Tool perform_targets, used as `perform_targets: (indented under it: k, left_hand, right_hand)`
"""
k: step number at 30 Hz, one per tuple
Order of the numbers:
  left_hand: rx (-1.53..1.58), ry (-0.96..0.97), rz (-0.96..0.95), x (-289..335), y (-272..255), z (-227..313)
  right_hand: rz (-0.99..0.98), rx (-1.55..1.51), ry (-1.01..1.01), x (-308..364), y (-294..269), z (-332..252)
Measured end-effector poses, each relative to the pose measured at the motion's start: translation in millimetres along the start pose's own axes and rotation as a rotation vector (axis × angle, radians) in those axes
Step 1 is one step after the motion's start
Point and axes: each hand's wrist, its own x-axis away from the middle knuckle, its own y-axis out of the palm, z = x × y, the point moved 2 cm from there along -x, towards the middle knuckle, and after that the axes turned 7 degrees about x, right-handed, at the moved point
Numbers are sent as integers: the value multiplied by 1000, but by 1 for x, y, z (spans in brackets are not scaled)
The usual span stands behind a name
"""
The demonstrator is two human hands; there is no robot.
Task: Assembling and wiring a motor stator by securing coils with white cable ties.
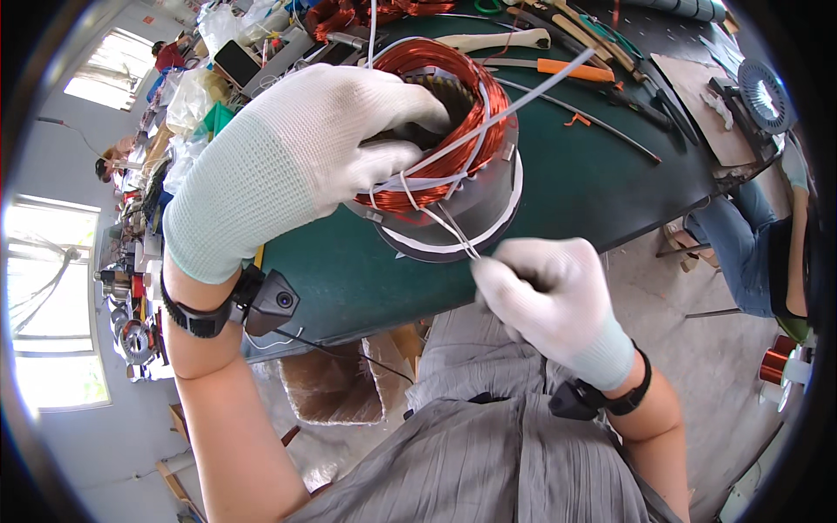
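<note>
A motor stator (494, 199) stands on the dark green table, its grey metal body ringed by a copper winding (490, 131). My left hand (340, 126), in a white knit glove, grips the near left side of the winding, with fingers reaching into the bore. A thin white cord (451, 228) loops around the coil's lower edge and runs down to my right hand (554, 292). That gloved hand pinches the cord's end between thumb and fingers, just off the table's front edge. A long white sleeve (545, 84) sticks out from the coil toward the upper right.
Behind the stator lie an orange-handled tool (575, 70), a thin rod (602, 125) and several wooden-handled tools. Copper coils (349, 16) and plastic bags (187, 100) crowd the back left. Below the table stands a plastic-lined box (336, 383). Another person (758, 244) sits at the right.
</note>
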Motion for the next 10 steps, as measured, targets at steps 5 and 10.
perform_targets:
  k: [5,10]
  left_hand:
    - [-50,119,-32,-8,-9,-8]
    - [-497,146,500,21,-43,-21]
  right_hand:
    - [180,202,-198,-25,15,-3]
    - [-536,-853,123,5,-16,21]
